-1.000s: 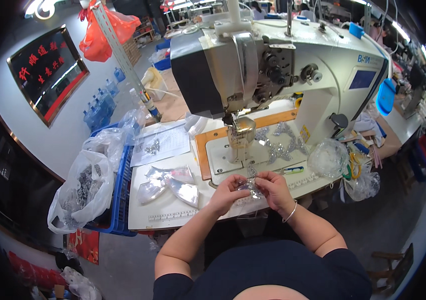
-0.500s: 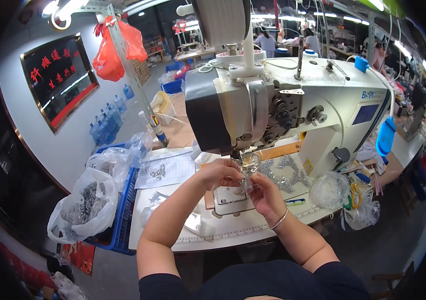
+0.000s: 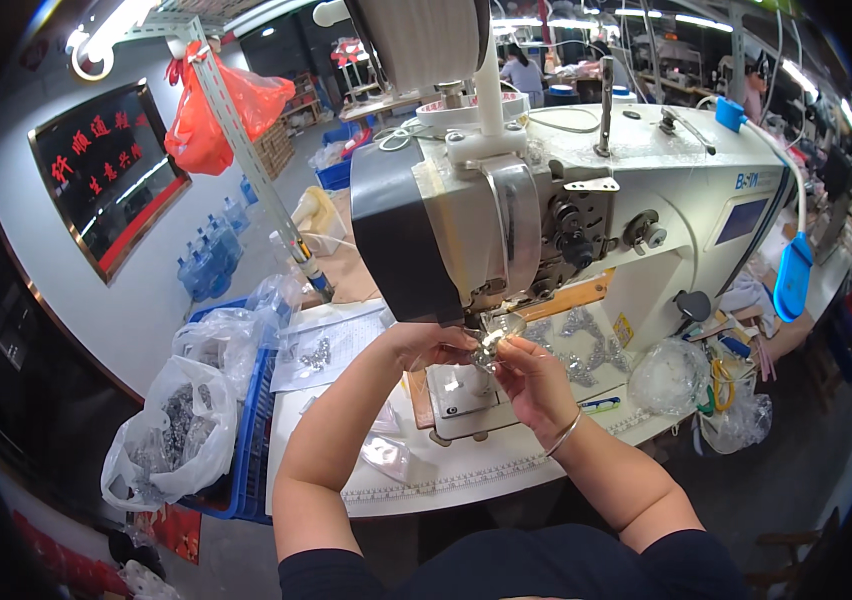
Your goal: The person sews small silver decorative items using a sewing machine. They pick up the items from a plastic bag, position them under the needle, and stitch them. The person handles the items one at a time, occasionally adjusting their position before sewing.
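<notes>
Here, seen from above, a person sits at a white worktable (image 3: 506, 480) in a workshop. At the far left, a dark framed sign (image 3: 106, 190) hangs on the wall, and an orange plastic bag (image 3: 221, 110) hangs from a metal post. Below these, near the table's left edge, clear plastic bags of small silvery parts (image 3: 171, 440) sit in and beside a blue crate (image 3: 246, 470). Moving right, the left hand (image 3: 426, 345) reaches up under the head of a large white and grey sewing machine (image 3: 566, 220). Its fingers are pinched narrowly on a small shiny, clear piece (image 3: 494, 335) held just under the needle area, above the machine's bed. The right hand (image 3: 536, 380), with a thin bangle (image 3: 566, 435) on the wrist, meets it from the right, its fingertips also closed on the same piece. Further right, loose silvery pieces (image 3: 581, 345) lie on the table behind the hands, then a clear bag (image 3: 666, 375) near the machine's base. At the far right, a blue lamp head (image 3: 794, 280) hangs down.
</notes>
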`<action>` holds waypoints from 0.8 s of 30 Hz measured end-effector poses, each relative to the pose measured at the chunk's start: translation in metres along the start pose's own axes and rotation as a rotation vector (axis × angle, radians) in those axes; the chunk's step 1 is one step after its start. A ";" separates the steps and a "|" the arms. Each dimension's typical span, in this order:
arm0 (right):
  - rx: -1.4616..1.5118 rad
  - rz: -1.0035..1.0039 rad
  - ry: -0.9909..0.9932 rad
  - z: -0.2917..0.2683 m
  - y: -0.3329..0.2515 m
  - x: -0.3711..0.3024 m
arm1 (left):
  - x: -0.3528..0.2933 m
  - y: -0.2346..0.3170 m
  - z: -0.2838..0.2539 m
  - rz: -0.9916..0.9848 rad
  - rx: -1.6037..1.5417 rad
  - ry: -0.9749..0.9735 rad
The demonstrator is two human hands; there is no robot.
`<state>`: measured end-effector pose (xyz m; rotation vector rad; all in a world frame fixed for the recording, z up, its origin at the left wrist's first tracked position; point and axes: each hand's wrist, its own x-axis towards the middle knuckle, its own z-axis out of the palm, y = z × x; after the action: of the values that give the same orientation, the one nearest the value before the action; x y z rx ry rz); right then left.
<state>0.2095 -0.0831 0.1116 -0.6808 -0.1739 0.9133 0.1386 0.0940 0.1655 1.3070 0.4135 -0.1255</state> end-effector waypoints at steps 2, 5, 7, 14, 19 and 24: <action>-0.014 0.028 0.003 0.000 -0.005 -0.001 | 0.000 0.000 0.000 -0.004 -0.018 0.000; 0.023 0.048 -0.018 -0.001 -0.007 -0.001 | 0.005 0.000 -0.003 -0.024 -0.031 0.029; -0.042 0.009 0.026 0.002 -0.005 -0.002 | 0.012 -0.004 -0.011 -0.042 -0.046 0.052; -0.191 -0.054 0.020 0.001 -0.009 0.001 | 0.012 -0.002 -0.009 -0.011 -0.064 0.065; -0.494 -0.314 0.118 0.005 -0.009 0.002 | 0.009 0.003 -0.003 0.004 -0.029 0.078; -0.744 -0.493 0.138 0.008 -0.007 0.003 | 0.008 0.006 -0.001 0.008 0.027 0.110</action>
<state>0.2125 -0.0803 0.1218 -1.3129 -0.5473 0.3013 0.1475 0.0974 0.1677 1.3463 0.5017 -0.0533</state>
